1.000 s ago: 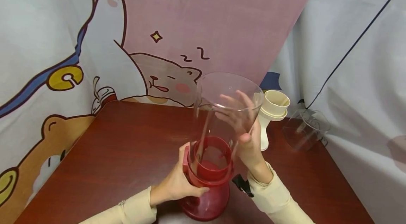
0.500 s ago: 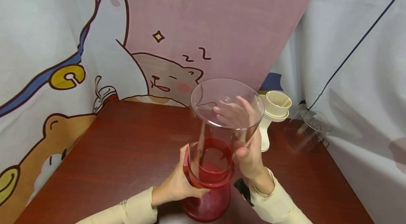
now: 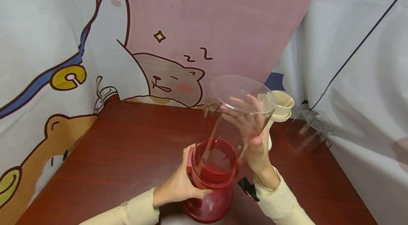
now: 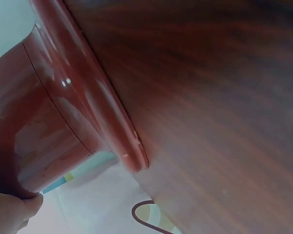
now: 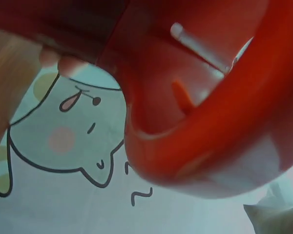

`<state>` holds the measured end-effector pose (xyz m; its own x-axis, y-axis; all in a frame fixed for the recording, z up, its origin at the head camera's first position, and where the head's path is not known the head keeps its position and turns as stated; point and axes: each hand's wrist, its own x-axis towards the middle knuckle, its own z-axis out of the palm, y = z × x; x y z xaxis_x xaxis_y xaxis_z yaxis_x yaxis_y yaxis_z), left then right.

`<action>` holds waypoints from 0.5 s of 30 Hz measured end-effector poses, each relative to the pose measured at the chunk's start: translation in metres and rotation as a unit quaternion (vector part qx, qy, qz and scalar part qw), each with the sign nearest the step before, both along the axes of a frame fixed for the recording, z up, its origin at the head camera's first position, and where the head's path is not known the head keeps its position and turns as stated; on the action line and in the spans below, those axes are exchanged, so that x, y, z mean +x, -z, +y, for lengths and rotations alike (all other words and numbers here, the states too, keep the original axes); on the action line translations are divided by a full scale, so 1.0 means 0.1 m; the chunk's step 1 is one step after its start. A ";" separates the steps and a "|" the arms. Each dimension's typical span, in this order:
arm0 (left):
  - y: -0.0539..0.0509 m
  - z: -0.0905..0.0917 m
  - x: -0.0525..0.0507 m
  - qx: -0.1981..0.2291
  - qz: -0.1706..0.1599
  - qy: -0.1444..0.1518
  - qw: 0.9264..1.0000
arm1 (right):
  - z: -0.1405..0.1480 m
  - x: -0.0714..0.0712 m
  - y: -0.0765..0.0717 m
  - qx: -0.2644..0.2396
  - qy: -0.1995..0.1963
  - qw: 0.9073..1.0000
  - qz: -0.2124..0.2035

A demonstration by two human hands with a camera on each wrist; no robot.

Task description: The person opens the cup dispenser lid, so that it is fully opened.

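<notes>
Gripping the red dispenser base (image 3: 211, 181) from its left side with the left hand (image 3: 180, 186), thumb across the front. Holding it upright on the reddish-brown table (image 3: 127, 154), with its foot flat against the wood in the left wrist view. Grasping a clear cylinder (image 3: 220, 125) in the right hand (image 3: 256, 152), with the thumb at the near right and 4 fingers behind, seen through the wall. Tilted rightward above the base, with lower end overlapping the red collar; cannot tell whether seated. Also in view: 1 cream dispenser base (image 3: 282, 111) just behind the right hand and, farther right, 1 clear container (image 3: 308, 131).
</notes>
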<state>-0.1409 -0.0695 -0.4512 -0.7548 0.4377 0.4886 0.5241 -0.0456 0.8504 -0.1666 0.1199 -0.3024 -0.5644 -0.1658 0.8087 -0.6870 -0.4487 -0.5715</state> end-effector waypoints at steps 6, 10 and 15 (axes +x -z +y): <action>0.01 0.02 -0.01 -0.008 0.009 0.004 1.000 | 0.03 0.13 0.03 0.008 0.040 0.999 0.029; 0.02 0.01 0.00 0.002 0.024 0.004 1.000 | -0.03 0.18 -0.03 0.019 0.031 0.999 0.040; 0.03 0.00 0.01 -0.003 0.046 -0.012 0.999 | -0.06 0.14 -0.15 0.042 -0.021 0.998 0.040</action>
<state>-0.1402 -0.0699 -0.4537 -0.7177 0.4220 0.5539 0.6007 -0.0273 0.7990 -0.1527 0.1140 -0.2872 -0.4896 -0.2577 0.8330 -0.7136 -0.4305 -0.5527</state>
